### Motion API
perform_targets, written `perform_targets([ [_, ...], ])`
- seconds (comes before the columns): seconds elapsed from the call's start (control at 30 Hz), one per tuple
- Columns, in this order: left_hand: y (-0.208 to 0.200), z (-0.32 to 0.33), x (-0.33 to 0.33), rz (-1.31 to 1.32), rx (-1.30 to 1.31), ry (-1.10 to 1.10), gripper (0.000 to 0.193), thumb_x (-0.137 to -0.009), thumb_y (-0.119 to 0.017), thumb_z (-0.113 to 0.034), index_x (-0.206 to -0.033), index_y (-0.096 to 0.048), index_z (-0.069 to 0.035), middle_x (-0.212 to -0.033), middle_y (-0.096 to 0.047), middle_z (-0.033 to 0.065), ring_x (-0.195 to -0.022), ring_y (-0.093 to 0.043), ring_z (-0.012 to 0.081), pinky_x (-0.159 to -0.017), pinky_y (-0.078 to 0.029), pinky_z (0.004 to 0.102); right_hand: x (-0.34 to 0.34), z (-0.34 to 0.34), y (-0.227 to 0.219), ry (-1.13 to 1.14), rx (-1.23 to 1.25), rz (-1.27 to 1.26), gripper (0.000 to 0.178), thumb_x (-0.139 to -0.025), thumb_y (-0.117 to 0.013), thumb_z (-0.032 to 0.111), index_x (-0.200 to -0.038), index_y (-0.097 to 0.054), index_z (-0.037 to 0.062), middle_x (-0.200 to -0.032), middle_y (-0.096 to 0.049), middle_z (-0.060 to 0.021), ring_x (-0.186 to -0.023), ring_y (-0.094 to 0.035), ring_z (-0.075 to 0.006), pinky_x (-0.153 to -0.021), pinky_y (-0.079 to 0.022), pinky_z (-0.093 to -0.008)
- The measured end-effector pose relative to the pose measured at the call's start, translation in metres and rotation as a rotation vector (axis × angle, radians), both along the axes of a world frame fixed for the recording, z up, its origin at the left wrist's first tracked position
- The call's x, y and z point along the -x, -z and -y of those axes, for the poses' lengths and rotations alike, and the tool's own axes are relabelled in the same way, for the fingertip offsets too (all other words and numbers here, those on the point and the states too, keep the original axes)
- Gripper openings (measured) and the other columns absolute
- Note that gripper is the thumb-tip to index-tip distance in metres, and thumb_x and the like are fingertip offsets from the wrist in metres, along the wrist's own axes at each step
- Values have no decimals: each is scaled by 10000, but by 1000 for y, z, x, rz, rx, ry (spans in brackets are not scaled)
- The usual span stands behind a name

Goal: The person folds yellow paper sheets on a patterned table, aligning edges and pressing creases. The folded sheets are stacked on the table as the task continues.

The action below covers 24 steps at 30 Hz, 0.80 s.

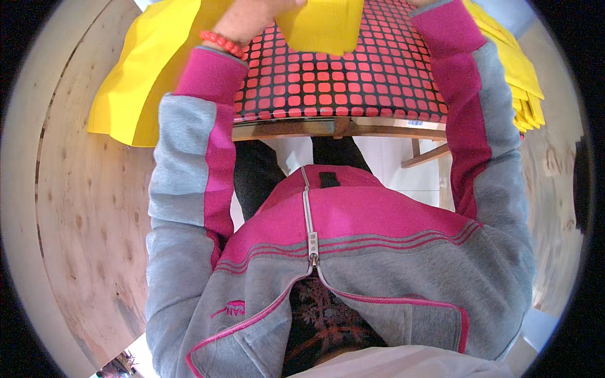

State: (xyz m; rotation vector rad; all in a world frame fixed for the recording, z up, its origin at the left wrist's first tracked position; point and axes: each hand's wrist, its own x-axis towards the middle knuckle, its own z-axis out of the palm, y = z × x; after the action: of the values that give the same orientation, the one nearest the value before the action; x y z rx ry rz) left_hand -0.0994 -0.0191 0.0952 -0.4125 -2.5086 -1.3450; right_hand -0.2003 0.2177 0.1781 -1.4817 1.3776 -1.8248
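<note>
At the top edge my left hand [261,14], with a red bead bracelet [222,43] at its wrist, has its fingers closed at the left side of a folded yellow cloth [322,28]; the fingers are partly cut off by the frame. That cloth is over a red-and-black checked padded surface [340,82]. Only a sliver of my right hand [418,2] shows beyond the pink cuff, so its fingers are hidden. A larger yellow sheet [135,82] spreads under and left of my left wrist.
A stack of folded yellow cloth [526,101] lies outside my right forearm. Pale wooden boards [94,220] stand on the left, with another wooden surface [548,208] on the right. A wooden frame [283,130] runs below the checked surface, above my legs.
</note>
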Motion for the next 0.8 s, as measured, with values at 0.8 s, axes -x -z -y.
perform_targets([
  [0.8,85,-23,-39,638,-814,-8,370,-933,-690,-174,-1206,-613,63,-1075,-716,115,-894,-714,174,-768,-587,298,38,8,173,139,-428,831,455,-1011,-560,220,-1382,-474,-30,-1328,-609,-150,-1189,-616,-237,-1053,-486,-406],
])
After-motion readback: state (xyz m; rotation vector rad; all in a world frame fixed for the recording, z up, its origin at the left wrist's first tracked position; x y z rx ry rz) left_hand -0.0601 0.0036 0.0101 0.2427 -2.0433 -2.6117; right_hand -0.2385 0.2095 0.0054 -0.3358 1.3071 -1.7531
